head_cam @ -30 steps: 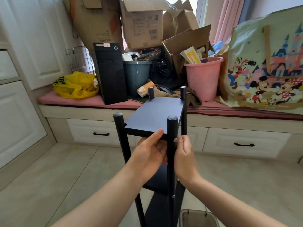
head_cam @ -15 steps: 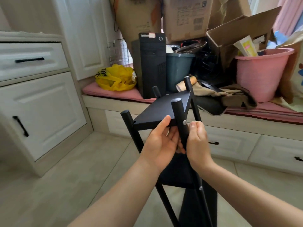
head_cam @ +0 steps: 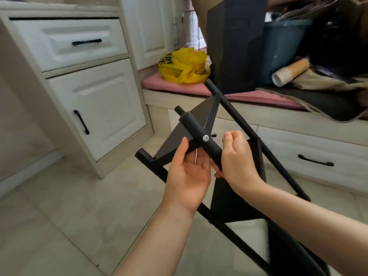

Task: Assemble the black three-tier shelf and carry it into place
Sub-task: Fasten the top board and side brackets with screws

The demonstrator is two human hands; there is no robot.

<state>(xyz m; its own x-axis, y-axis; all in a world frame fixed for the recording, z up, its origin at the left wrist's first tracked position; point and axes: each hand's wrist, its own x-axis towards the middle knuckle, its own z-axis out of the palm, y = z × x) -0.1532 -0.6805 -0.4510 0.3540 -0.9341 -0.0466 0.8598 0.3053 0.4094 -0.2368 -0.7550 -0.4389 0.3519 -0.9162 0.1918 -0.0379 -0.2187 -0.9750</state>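
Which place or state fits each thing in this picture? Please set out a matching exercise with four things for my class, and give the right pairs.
Things
1. yellow bag
2. black shelf
3. stack of paper cups
4. right hand

Places or states
a. curled round a shelf post
b. sitting on the pink cushion
c. tilted well off upright
d. lying on its side beside the bin

Pairs: 1-b, 2-c, 3-d, 4-a

Shelf (head_cam: 175,144) before bench (head_cam: 278,118) (bag (head_cam: 184,66) on cushion (head_cam: 175,88))
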